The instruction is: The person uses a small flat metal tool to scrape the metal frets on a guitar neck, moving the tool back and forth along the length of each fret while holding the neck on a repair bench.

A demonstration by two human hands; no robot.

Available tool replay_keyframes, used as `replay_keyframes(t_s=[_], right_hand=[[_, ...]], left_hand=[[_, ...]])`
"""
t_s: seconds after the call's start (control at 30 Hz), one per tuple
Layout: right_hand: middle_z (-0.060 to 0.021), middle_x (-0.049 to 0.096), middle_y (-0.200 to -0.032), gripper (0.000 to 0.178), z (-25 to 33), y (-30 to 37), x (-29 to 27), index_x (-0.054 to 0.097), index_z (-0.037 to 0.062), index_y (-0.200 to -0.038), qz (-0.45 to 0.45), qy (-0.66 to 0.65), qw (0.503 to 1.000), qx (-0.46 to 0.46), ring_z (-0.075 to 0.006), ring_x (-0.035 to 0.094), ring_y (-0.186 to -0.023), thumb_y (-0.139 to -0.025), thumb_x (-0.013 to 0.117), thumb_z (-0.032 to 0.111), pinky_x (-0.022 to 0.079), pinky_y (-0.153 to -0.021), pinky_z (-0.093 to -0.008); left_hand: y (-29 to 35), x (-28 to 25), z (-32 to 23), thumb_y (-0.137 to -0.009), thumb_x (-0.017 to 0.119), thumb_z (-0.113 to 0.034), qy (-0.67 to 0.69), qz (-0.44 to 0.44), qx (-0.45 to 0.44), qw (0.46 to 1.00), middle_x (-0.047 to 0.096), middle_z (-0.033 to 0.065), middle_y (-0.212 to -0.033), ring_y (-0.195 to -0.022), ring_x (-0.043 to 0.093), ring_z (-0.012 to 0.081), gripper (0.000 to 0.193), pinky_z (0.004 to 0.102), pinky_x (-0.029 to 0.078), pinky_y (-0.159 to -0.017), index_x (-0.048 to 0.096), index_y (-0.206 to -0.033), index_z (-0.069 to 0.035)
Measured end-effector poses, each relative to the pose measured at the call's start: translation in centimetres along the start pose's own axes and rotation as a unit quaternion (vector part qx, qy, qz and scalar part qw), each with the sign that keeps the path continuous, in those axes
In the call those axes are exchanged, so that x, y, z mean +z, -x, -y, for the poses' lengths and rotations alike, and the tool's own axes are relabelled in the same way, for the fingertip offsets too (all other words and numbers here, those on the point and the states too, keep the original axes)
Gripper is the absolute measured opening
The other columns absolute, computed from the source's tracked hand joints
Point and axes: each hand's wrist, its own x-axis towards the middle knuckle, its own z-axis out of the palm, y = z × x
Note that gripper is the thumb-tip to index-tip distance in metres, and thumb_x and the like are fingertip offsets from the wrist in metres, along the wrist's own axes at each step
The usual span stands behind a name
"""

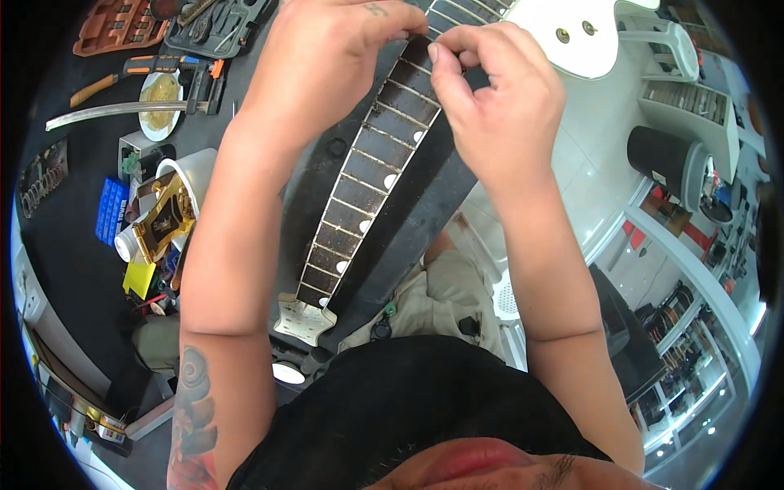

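A guitar with a white body (572,37) lies across the dark workbench, its pale headstock (306,320) nearest me. Its dark fretboard (359,184) has metal frets and half-round white inlays, with specks of dirt across the wood. My left hand (339,57) bends over the upper part of the neck, fingers curled in at the frets. From the other side my right hand (506,94) meets it, thumb and fingers pinched at the fretboard's edge. Both sets of fingertips come close together there. Whatever they pinch, if anything, is too small or hidden to name.
Left on the bench are a bar clamp (196,86), a plate with something yellowish (161,106), tool cases (122,24) and a white bucket (196,167) beside gold-coloured parts (166,216). To the right stand a white plastic chair (665,49) and a black bin (665,159).
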Motion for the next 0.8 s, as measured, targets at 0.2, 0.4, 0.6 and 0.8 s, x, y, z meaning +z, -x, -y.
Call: replay_keyframes(t_s=[0.2,0.4,0.6,0.8], right_hand=[[-0.0068,0.074,-0.089,0.013,0.3,0.6,-0.6,0.081,0.0052,-0.096,0.039,-0.006,0.999,-0.025,-0.0231,0.071,-0.083,-0.085,0.087,0.0,0.057,-0.078,-0.0366],[-0.0063,0.074,-0.092,0.014,0.0,1.1,-0.7,0.081,0.0056,-0.099,0.029,0.008,0.999,-0.012,-0.0232,0.07,-0.083,-0.087,0.086,-0.001,0.057,-0.076,-0.037],[-0.0061,0.073,-0.091,0.014,-0.4,-0.1,-0.9,0.08,0.0059,-0.099,0.024,-0.011,1.0,-0.012,-0.0227,0.07,-0.083,-0.088,0.087,0.0,0.056,-0.075,-0.0368],[-0.0065,0.073,-0.091,0.015,-0.2,1.2,-1.2,0.079,0.0044,-0.099,0.047,-0.004,0.997,-0.062,-0.023,0.07,-0.083,-0.088,0.088,-0.001,0.056,-0.074,-0.0364]], left_hand=[[1.1,-0.3,-1.0,-0.081,0.081,0.002,0.006,0.016,-0.048,0.999,0.069,0.0045,-0.091,-0.096,0.067,0.0304,0.02,0.0408,0.049,-0.084,0.083,-0.099,-0.008],[0.8,0.5,-0.8,-0.079,0.081,0.002,0.002,0.022,-0.035,0.999,0.067,0.005,-0.09,-0.095,0.066,0.0307,0.021,0.0408,0.049,-0.084,0.083,-0.099,-0.008],[-0.5,0.2,-0.7,-0.078,0.084,-0.001,-0.019,0.034,-0.016,0.999,0.066,0.0056,-0.09,-0.096,0.066,0.0308,0.021,0.0417,0.049,-0.085,0.083,-0.098,-0.008],[0.5,0.3,-1.4,-0.077,0.085,0.0,0.001,0.016,-0.043,0.999,0.064,0.0055,-0.088,-0.094,0.066,0.0313,0.022,0.0412,0.049,-0.084,0.083,-0.097,-0.008]])
